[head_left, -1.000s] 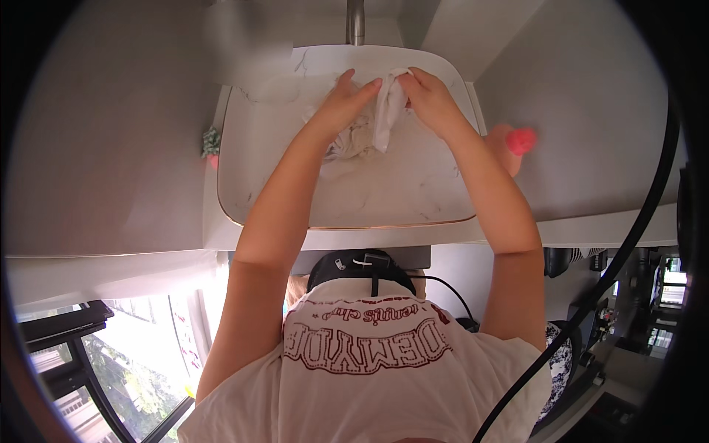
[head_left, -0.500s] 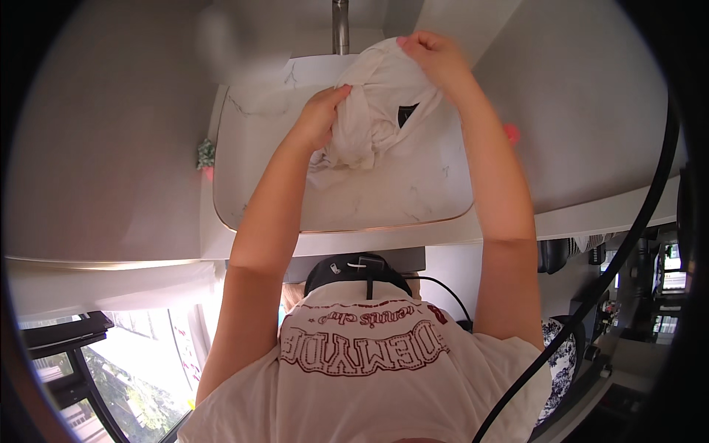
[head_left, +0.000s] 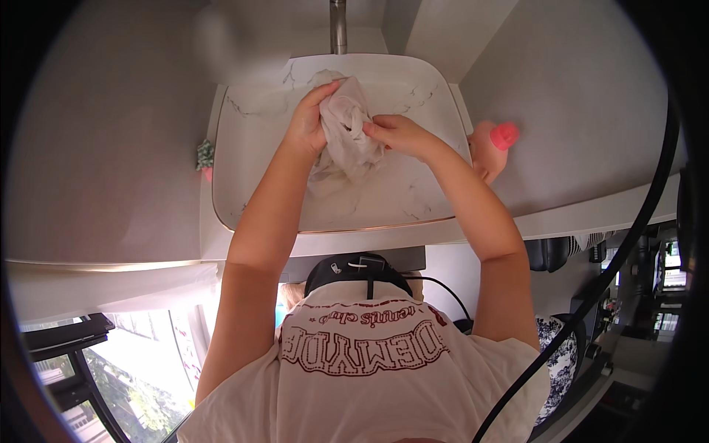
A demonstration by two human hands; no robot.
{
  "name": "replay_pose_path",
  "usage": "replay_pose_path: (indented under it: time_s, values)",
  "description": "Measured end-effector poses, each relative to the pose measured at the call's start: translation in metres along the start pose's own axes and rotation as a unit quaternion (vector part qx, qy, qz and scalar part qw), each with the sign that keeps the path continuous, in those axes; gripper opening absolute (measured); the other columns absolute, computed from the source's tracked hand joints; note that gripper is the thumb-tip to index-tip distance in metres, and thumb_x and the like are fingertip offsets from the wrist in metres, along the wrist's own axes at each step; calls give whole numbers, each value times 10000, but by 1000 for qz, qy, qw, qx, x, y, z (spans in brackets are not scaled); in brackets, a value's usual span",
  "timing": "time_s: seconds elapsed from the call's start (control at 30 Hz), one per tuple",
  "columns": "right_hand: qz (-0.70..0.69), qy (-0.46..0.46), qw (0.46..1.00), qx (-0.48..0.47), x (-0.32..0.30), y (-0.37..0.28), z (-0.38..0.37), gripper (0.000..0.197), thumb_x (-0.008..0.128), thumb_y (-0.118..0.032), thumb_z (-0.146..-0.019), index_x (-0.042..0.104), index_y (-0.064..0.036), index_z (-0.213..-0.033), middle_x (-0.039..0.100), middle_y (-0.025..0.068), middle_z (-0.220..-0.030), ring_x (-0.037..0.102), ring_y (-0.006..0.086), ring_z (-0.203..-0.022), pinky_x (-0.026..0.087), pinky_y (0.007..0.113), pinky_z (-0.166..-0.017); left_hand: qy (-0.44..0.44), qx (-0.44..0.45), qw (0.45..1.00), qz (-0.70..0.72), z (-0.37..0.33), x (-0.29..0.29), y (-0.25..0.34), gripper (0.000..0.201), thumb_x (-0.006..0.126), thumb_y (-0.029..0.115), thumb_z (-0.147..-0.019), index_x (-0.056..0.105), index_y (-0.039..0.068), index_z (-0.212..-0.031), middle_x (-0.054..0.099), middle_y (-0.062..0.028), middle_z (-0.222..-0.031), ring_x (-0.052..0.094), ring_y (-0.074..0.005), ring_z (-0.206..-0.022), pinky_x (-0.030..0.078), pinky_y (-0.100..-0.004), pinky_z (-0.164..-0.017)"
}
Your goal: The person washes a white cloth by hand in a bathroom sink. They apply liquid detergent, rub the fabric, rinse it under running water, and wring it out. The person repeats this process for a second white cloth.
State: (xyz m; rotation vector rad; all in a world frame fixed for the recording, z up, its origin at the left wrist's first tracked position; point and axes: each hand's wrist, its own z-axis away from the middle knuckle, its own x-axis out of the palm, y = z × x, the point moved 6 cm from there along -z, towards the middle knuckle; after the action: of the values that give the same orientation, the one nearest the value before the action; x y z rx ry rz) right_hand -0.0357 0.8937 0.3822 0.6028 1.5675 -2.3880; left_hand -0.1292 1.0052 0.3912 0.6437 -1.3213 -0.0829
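Note:
A crumpled white garment [head_left: 343,125] hangs bunched over the middle of the marbled white sink [head_left: 258,192], its lower folds down at the basin. It looks wet. My left hand [head_left: 309,122] is closed round the garment's left side, with the thumb near its top. On the other side, my right hand [head_left: 400,137] pinches a fold between thumb and fingers. Which part of the garment each hand grips is hidden in the folds. A metal tap [head_left: 338,28] stands behind the basin, just beyond the cloth.
A peach bottle with a pink top [head_left: 505,136] stands beside the sink's right rim. A small potted plant [head_left: 205,155] sits at the left rim. One black cable [head_left: 576,325] runs across the right side, and a window [head_left: 125,369] is at lower left.
My right hand has come down and inward from the far right of the garment. The spread cloth is now gathered smaller, and its dark patch no longer shows. The left hand has shifted slightly.

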Motion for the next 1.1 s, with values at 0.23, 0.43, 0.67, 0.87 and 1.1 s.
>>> replay_pose_path:
  time_s: [0.23, 0.43, 0.67, 0.87, 1.1]
  values:
    - [-403, 103, 904, -98, -26, 1, -1, 185, 492, -224, -921, 567, -66, -978, 579, 12, -905, 540, 104, -848, 406, 219, -781, -60, 10, 997, 57, 8, 11, 14, 362, 508, 245, -892, 517, -30, -1125, 580, -160, -1101, 563, -294, -1013, 460, -388, -897]
    - [-472, 109, 855, -183, -54, -32, -3, 211, 479, -218, -928, 529, -32, -1015, 586, 30, -1014, 555, 132, -932, 431, 280, -857, -22, -33, 998, -44, 7, 4, 19, 455, 510, 319, -902, 482, -29, -1193, 556, -148, -1167, 548, -253, -1062, 442, -362, -925]
    - [-392, 152, 889, -181, -59, -48, -19, 234, 538, -258, -905, 562, -49, -1007, 598, 9, -896, 558, 105, -811, 460, 245, -719, -78, -116, 948, -285, 19, 16, 0, 502, 553, 373, -878, 504, -32, -1171, 579, -122, -1122, 577, -212, -1006, 474, -325, -866]
    - [-139, 327, 910, -216, -59, -44, -12, 273, 605, -301, -856, 591, -32, -903, 607, 35, -870, 544, 101, -789, 438, 247, -715, -30, -59, 980, -185, 14, 22, -1, 449, 546, 361, -884, 538, -16, -1126, 606, -98, -1051, 609, -203, -914, 501, -329, -789]
    - [1, 165, 968, -189, -16, -44, 10, 214, 590, -261, -850, 581, -50, -882, 592, 17, -837, 529, 109, -763, 435, 258, -705, 29, -15, 987, -156, 7, 13, 3, 413, 527, 363, -890, 563, -10, -1063, 620, -102, -1004, 611, -213, -850, 497, -345, -764]
